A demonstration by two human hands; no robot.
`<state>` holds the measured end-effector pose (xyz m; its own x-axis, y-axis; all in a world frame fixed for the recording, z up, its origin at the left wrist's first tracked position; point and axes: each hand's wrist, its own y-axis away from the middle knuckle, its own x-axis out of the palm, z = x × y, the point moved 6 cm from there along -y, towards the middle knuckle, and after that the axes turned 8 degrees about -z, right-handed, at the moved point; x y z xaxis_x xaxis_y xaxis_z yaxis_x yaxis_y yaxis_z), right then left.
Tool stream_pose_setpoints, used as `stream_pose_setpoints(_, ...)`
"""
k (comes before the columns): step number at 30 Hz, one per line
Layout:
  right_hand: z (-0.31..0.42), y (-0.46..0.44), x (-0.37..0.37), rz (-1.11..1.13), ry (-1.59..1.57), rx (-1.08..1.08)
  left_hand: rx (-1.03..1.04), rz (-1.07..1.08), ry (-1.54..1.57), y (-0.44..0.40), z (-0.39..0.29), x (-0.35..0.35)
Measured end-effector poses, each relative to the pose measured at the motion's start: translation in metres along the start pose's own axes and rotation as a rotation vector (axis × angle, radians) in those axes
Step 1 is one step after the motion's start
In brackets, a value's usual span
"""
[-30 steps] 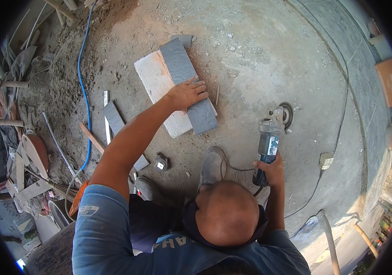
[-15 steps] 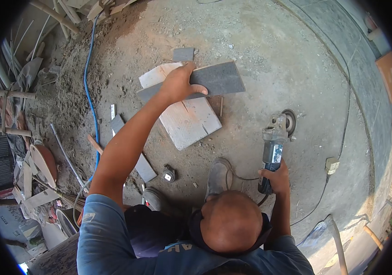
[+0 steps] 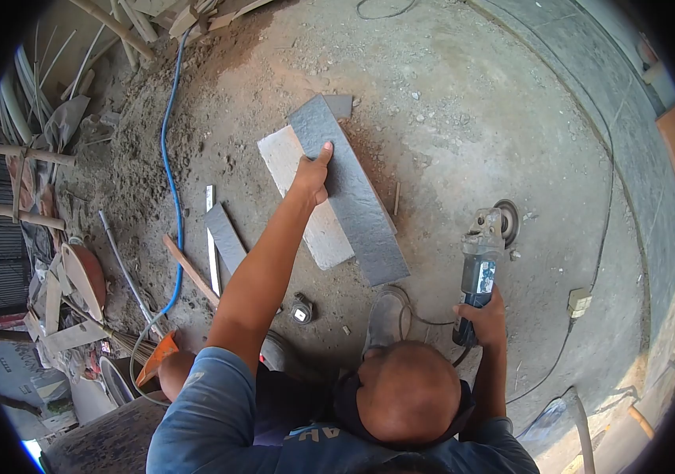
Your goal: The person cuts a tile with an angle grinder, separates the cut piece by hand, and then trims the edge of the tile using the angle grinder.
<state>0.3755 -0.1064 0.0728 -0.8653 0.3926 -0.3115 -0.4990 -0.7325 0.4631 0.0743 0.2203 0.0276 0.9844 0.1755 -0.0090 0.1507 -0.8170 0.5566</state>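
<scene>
My left hand point(image 3: 315, 175) grips the left edge of a long grey tile point(image 3: 357, 209), with the thumb on its top face. The tile slants across a pale, dusty block point(image 3: 329, 241) and hides part of it. Behind the tile's far end, a small grey tile piece point(image 3: 341, 105) is partly covered. On the right, my right hand point(image 3: 483, 317) is wrapped around the body of an angle grinder point(image 3: 479, 272). The grinder's disc point(image 3: 505, 222) is at the far end, apart from the tile, close to the concrete floor.
A tape measure point(image 3: 302, 310), a narrow tile strip point(image 3: 225, 237) and a wooden stick point(image 3: 191, 272) lie on the left. Further left runs a blue hose point(image 3: 170, 158). A cable with a connector point(image 3: 580, 302) crosses the floor at right. My shoe point(image 3: 390, 316) is near the tile.
The tile has turned from nearly crosswise to a steep diagonal, its near end now closer to my shoe. My left hand turned with it. The grinder stays in my right hand, nearly unmoved.
</scene>
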Motion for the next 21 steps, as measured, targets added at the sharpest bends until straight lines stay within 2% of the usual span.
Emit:
stream_pose_setpoints(2,0.001,-0.001,0.001,0.006,-0.012,0.009,-0.008,-0.04,-0.018,-0.009,0.012,-0.003)
stream_pose_setpoints(7,0.002,-0.005,0.001,-0.017,0.037,-0.037,0.008,0.03,0.016,-0.02,0.018,-0.003)
stream_pose_setpoints(11,0.006,-0.004,0.002,0.0,0.039,-0.005,-0.036,-0.123,0.001,-0.022,0.014,-0.017)
stream_pose_setpoints(13,0.006,-0.006,0.003,-0.003,0.026,-0.017,-0.049,-0.074,0.028,-0.05,0.026,-0.034)
stream_pose_setpoints(15,0.005,-0.008,0.004,0.008,0.008,-0.018,-0.154,0.081,0.085,-0.066,0.035,-0.04)
stream_pose_setpoints(19,0.005,-0.008,0.004,0.006,0.023,-0.03,-0.236,0.179,0.087,-0.024,0.012,-0.045)
stream_pose_setpoints(21,0.003,-0.007,0.004,0.016,-0.012,-0.02,-0.249,0.207,-0.016,-0.02,0.009,-0.057)
